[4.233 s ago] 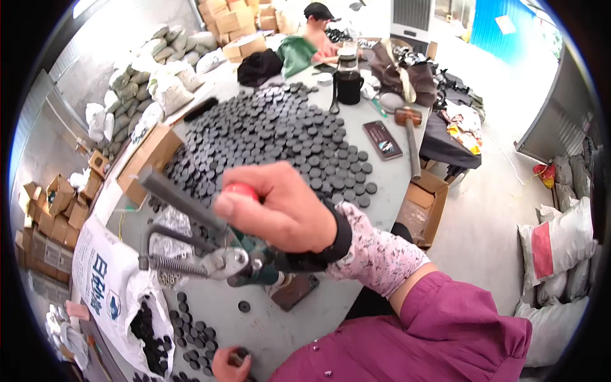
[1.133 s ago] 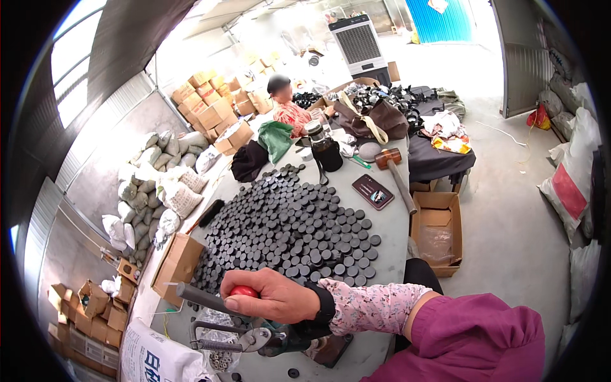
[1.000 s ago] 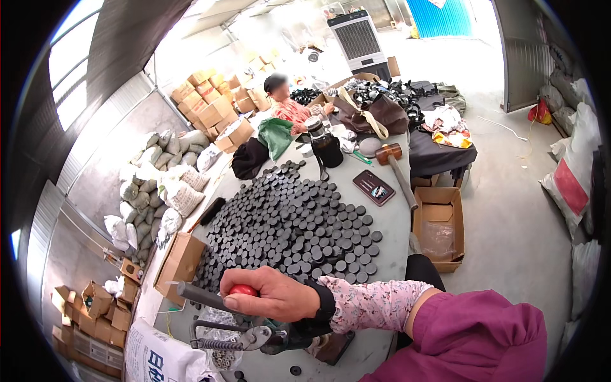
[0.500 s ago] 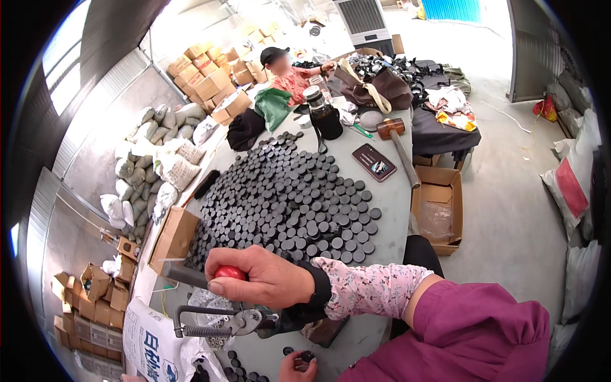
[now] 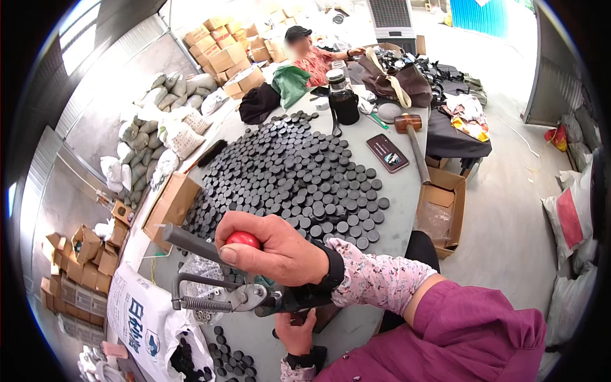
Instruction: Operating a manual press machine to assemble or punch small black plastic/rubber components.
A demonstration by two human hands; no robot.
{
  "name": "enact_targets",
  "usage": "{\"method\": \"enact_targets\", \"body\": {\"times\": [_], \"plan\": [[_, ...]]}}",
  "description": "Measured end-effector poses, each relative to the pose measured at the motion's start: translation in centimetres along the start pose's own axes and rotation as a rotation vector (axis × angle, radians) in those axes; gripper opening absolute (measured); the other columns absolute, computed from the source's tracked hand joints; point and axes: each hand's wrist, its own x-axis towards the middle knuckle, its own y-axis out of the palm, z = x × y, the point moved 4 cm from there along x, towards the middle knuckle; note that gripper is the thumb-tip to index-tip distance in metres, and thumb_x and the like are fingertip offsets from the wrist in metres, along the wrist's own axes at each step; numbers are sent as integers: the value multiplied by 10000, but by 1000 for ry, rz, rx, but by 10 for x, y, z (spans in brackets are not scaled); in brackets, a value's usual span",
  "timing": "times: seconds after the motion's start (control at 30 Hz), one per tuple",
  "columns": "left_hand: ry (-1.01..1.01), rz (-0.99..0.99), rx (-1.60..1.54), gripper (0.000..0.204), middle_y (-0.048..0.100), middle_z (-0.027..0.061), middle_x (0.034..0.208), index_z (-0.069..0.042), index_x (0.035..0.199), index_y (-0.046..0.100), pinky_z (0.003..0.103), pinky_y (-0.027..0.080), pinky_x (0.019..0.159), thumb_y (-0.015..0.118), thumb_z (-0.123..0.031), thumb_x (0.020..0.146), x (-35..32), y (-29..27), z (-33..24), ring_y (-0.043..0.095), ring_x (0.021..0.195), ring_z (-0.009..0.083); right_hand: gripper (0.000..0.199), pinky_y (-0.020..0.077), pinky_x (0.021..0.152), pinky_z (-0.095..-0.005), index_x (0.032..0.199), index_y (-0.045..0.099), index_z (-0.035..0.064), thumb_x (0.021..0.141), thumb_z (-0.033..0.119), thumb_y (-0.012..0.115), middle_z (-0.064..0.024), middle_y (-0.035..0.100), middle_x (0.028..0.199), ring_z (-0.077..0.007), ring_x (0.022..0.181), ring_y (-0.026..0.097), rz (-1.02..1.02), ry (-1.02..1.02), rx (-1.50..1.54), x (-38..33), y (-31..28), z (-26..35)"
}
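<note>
My right hand is closed round the red ball knob on the lever of a hand press with a coiled spring. Below it, at the base of the press, my left hand is bent with its fingertips close together. The press partly covers those fingers, and what they hold cannot be made out. Several small black round caps lie just left of that hand. Beyond my right hand spreads a large heap of the same dark discs across the grey table.
A phone, a mallet and a dark flask stand or lie at the far right. A white sack sits at left, a carton by the heap. Across the table sits another person.
My left hand has moved up from the near table edge, where it held a black disc, to the base of the press. My right hand stays on the knob. The whole view has shifted slightly.
</note>
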Motion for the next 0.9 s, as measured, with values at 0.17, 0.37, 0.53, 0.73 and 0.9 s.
{"method": "enact_targets", "body": {"times": [0.17,0.37,0.53,0.73,0.9], "plan": [[-26,16,-58,359,685,-4,898,-36,1069,696,230,502,643,848,-19,744,6,6,17,599,728,86,217,432,719,-242,1063,605,40,1033,254,619,7,563,887,-74,792,505,-24,-31,-4,-2,1,-1],[2,-9,-99,370,679,6,850,-45,1067,688,270,478,636,821,-9,724,14,10,5,580,711,99,286,323,444,-224,1040,630,44,1032,318,546,24,522,627,-37,470,426,-68,-45,-54,5,1,4],[-77,34,-86,301,591,32,975,-34,969,706,294,474,645,876,-120,735,16,7,10,557,721,139,465,395,434,-267,876,594,31,1013,462,484,-70,505,555,-145,437,478,-234,58,181,-1,18,29],[-75,29,-86,445,621,41,1090,-53,1145,697,284,488,640,860,-97,734,-4,-33,2,568,753,137,382,392,808,-432,1051,554,116,1006,492,502,-57,563,710,-224,658,595,308,-249,-92,-74,-1,20],[-101,-65,170,462,636,52,1097,-51,1163,708,258,492,627,845,-60,721,-28,-104,25,577,765,123,310,400,1029,-559,958,631,109,912,412,679,-104,752,948,-306,984,702,201,-281,-422,-203,-25,0]]}}
